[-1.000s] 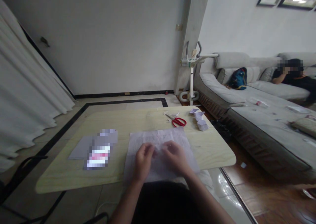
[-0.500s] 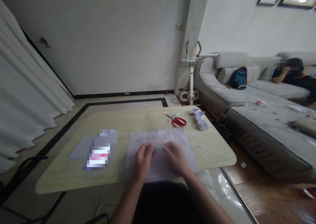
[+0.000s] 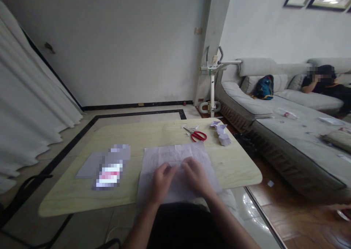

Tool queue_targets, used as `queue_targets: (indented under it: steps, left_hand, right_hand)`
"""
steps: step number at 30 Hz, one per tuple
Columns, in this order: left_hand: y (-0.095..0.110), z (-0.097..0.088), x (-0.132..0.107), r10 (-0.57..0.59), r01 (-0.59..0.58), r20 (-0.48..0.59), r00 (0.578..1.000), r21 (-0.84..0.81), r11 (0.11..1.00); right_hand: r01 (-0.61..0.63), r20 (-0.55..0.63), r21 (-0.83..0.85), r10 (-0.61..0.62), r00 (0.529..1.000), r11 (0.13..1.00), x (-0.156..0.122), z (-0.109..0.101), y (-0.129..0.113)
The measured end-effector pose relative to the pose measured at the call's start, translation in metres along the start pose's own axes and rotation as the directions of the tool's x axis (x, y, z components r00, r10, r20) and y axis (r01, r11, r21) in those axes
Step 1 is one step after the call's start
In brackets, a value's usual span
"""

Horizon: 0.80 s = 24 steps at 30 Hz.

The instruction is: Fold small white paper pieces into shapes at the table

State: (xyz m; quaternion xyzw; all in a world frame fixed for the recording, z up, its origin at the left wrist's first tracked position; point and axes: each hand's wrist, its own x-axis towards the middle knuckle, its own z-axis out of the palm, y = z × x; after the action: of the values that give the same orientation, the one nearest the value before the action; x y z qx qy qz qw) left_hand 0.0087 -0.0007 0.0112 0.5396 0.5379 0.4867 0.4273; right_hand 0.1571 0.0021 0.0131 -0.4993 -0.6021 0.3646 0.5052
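Note:
A large pale sheet of creased paper [image 3: 161,154] lies flat near the front edge of the table. Over its middle my left hand [image 3: 163,180] is closed in a pinch, its fingertips pointing towards the other hand. My right hand [image 3: 195,176] is closed too, a short gap away on the right. Between the fingertips something pale and small seems to show, but I cannot make it out against the sheet. Beyond the sheet rest red-handled scissors [image 3: 199,136], with small paper scraps [image 3: 194,127] around their blades. Folded paper pieces [image 3: 225,139] stand to their right.
On the table's [image 3: 68,201] left lie some papers [image 3: 87,165] and a blurred-out item with a bright area [image 3: 111,174]. A sofa [image 3: 246,104] with a backpack [image 3: 264,87] and a seated person [image 3: 326,86] is at the right. Behind the table stands exercise equipment [image 3: 212,84].
My left hand has shifted slightly right, its fingertips nearer to those of my right hand. My right hand has hardly moved. The things on the table lie as before.

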Motion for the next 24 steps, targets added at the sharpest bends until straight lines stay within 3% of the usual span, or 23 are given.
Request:
queue_targets:
  steps: [9, 24]
  left_hand:
    - [0.0012, -0.0032, -0.0007, -0.013, 0.013, -0.017, 1.000, -0.006, 1.000]
    - [0.0015, 0.0001, -0.0031, 0.007, -0.006, -0.019, 1.000, 0.034, 0.999]
  right_hand:
    - [-0.114, 0.072, 0.009, 0.113, 0.991, 0.993, -0.0019, 0.0001, -0.0044]
    - [-0.097, 0.040, -0.063, 0.099, 0.994, 0.993, -0.0036, 0.0040, -0.0007]
